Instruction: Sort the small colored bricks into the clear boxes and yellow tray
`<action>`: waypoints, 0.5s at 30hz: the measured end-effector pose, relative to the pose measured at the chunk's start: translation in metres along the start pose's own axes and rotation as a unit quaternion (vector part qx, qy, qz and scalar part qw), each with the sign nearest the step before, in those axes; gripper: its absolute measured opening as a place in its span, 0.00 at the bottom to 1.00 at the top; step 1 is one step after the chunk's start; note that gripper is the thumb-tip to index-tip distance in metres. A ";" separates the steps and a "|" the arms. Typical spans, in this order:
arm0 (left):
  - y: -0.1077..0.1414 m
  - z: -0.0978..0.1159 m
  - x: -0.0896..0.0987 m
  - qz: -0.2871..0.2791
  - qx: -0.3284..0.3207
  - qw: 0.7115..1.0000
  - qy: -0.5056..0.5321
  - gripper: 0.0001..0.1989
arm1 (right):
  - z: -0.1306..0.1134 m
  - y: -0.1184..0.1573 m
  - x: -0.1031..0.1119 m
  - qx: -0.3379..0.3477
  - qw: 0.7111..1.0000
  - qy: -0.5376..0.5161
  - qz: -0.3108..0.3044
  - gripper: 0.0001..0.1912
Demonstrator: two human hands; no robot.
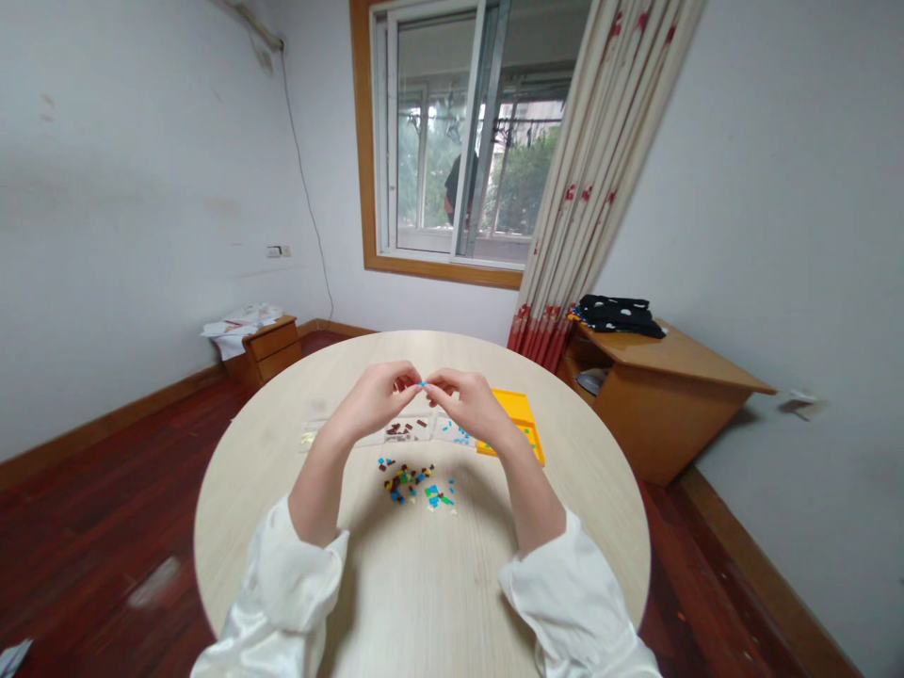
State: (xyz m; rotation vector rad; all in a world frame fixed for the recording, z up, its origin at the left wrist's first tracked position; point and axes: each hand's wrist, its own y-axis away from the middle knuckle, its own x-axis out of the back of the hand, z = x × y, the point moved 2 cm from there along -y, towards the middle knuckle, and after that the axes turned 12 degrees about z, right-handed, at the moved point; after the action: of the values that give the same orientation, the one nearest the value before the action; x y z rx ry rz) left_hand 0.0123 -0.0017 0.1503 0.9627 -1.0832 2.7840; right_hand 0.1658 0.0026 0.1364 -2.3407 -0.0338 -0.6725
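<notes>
My left hand and my right hand meet at the fingertips above the far half of the round table. Between them they pinch a tiny blue piece. Below the hands lies a loose pile of small brown, yellow, green and blue pieces, with blue and green ones at its right. Behind the pile, a clear tray contains brown pieces, and another clear tray contains blue ones. An open yellow case, partly covered by my right forearm, has some green pieces in it.
The round table has a pale wood top. A wooden desk with folded black cloth stands at the right. Papers lie on a small cabinet at the left. Through the window, a person is partly visible.
</notes>
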 end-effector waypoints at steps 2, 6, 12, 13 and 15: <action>0.000 0.000 0.000 0.005 -0.006 1.000 -0.003 0.07 | 0.000 0.000 0.000 -0.001 1.000 -0.006 0.001 0.07; 0.000 0.000 0.001 0.013 -0.015 1.000 -0.012 0.07 | 0.000 0.000 0.000 -0.005 1.000 -0.011 0.002 0.07; 0.000 0.000 0.001 0.011 -0.017 1.000 -0.017 0.07 | -0.001 0.000 0.000 -0.004 1.000 -0.003 0.000 0.07; 0.000 0.000 0.001 0.007 -0.016 1.000 -0.019 0.07 | -0.001 0.000 0.000 -0.004 1.000 0.001 -0.003 0.07; 0.000 0.000 0.001 0.000 -0.011 1.000 -0.024 0.08 | 0.000 0.000 0.000 -0.006 1.000 0.013 -0.011 0.08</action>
State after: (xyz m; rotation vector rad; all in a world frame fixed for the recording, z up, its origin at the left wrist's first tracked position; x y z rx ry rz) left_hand 0.0116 -0.0020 0.1507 1.0336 -1.1173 2.7564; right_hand 0.1656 0.0024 0.1368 -2.3459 -0.0450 -0.7148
